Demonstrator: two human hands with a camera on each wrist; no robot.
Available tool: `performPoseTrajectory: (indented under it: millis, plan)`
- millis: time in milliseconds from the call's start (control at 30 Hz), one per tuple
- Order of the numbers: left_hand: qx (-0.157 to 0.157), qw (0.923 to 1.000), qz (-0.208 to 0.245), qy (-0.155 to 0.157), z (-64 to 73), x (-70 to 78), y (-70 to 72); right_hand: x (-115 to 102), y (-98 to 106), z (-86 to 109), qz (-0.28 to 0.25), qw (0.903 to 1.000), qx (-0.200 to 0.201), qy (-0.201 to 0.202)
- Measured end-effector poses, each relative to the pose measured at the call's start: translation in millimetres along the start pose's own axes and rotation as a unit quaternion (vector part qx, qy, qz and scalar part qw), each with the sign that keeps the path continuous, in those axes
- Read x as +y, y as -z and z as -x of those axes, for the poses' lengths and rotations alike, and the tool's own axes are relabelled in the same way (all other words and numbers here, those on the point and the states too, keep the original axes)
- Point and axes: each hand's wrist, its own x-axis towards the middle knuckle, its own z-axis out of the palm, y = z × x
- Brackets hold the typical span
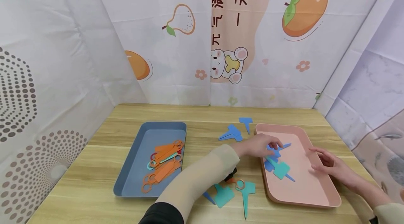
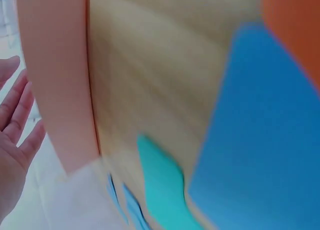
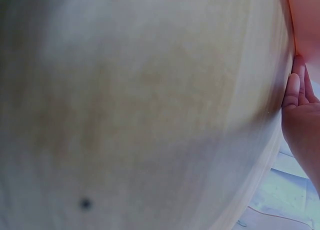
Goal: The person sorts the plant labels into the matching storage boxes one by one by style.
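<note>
My left hand (image 1: 257,146) reaches over the left rim of the pink tray (image 1: 312,189), its fingers bent down just above blue T-shaped plant labels (image 1: 274,151). In the left wrist view its fingers (image 2: 20,107) are spread beside the tray's wall. A teal plant label (image 1: 282,170) lies on blue ones in the tray. My right hand (image 1: 337,169) rests at the tray's right rim, fingers loosely bent. The right wrist view shows its fingertips (image 3: 298,65) against the outer wall.
A blue-grey tray (image 1: 129,171) at left holds several orange tags (image 1: 164,171) with ring ends. Outside the pink tray lie blue labels (image 1: 231,133), teal labels (image 1: 246,196) and an orange ring-ended tag (image 1: 240,184), partly beneath my left arm. A printed curtain (image 1: 176,90) hangs behind the table.
</note>
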Motion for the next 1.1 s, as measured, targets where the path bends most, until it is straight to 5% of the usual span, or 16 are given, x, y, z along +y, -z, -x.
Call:
performPoseTrajectory:
  millis: [200,433,667,800,1100]
  plan:
    - [0.03,0.9964,0.071,0.035,17.3,-18.3,22.3,1,0,-0.2,0.002,1.0,0.0,0.006]
    - [0.1,0.9892,0.007,0.107,35.5,-54.3,49.5,0,0,0.2,0.005,1.0,0.002,-0.002]
    - [0.154,0.9757,0.034,0.152,52.1,-85.8,61.5,-2,0,0.0,0.007,0.9998,0.01,-0.015]
    - [0.149,0.9719,0.033,0.179,59.7,-90.2,64.2,-1,-1,-0.1,0.0,0.9999,0.007,-0.015]
    - [0.079,0.9725,0.041,0.215,64.7,-93.0,57.5,0,0,-0.1,-0.005,0.9999,0.003,-0.012]
